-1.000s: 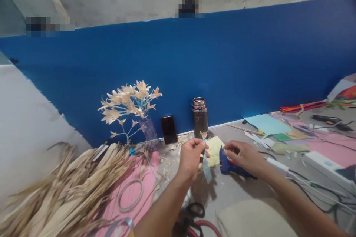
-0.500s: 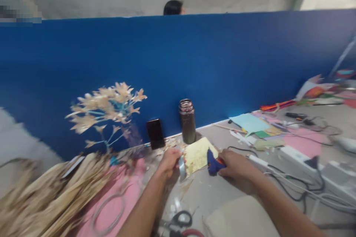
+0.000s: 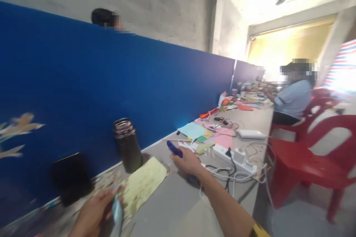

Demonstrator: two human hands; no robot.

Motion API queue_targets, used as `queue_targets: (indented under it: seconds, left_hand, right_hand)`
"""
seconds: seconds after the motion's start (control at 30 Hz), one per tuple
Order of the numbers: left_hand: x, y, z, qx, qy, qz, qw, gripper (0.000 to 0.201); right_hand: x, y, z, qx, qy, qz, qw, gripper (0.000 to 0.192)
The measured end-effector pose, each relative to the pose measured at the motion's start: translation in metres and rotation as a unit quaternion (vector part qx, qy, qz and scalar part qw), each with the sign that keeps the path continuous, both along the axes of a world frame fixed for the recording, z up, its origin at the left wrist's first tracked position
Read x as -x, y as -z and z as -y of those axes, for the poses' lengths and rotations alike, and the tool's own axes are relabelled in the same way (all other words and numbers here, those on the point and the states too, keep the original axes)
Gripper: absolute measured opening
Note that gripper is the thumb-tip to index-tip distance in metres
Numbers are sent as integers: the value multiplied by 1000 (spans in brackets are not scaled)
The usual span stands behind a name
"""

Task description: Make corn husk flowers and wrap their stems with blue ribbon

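Note:
At the lower left, my left hand (image 3: 96, 209) is closed, pinching a pale blue ribbon-like strip (image 3: 117, 213) that hangs from the fingertips. Beside it lies a yellow sheet of paper (image 3: 147, 181) flecked with brown bits. My right hand (image 3: 187, 161) grips a blue glue gun (image 3: 174, 149) to the right of the sheet, its nozzle hidden or blurred. An open dark thermos (image 3: 128, 148) stands upright behind the yellow sheet. Left of the thermos, a black phone (image 3: 71, 177) leans against the blue partition (image 3: 116, 77).
Beyond my right hand are a white power strip (image 3: 222, 151), tangled cables (image 3: 235, 175) and coloured papers (image 3: 191, 130). Red plastic chairs (image 3: 311, 148) stand right of the table. A person (image 3: 292, 98) sits farther along. Cream artificial petals (image 3: 22, 125) show at left.
The view has swung to the right, bringing the chairs and a seated person into sight. My right hand has carried the glue gun away from the yellow sheet, while my left keeps the strip.

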State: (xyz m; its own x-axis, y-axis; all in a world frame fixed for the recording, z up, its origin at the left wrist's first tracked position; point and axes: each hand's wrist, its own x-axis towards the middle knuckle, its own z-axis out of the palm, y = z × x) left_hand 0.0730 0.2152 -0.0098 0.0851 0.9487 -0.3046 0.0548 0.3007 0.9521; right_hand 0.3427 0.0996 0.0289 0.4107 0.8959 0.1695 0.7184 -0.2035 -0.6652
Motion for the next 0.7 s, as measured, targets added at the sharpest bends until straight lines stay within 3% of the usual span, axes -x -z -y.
queue_targets:
  seconds: [0.07,0.13,0.23,0.43,0.7]
  left_hand:
    - [-5,-7,13,-47,68,55,995,15]
    - [-11,-6,19,-92,98,91,987,25]
    - [-16,2,18,-97,67,85,989,27]
    - [-21,4,24,-99,59,89,989,23]
    - [-23,-2,33,-106,69,84,988,13]
  right_hand:
    - [13,5,2,-24,-67,-28,997,31]
    - [26,13,5,-35,-148,-58,987,34]
    - [38,25,7,-49,-232,-83,968,40]
    - [47,30,9,-80,-252,-89,960,37]
    - [47,27,8,-68,-278,-105,952,41]
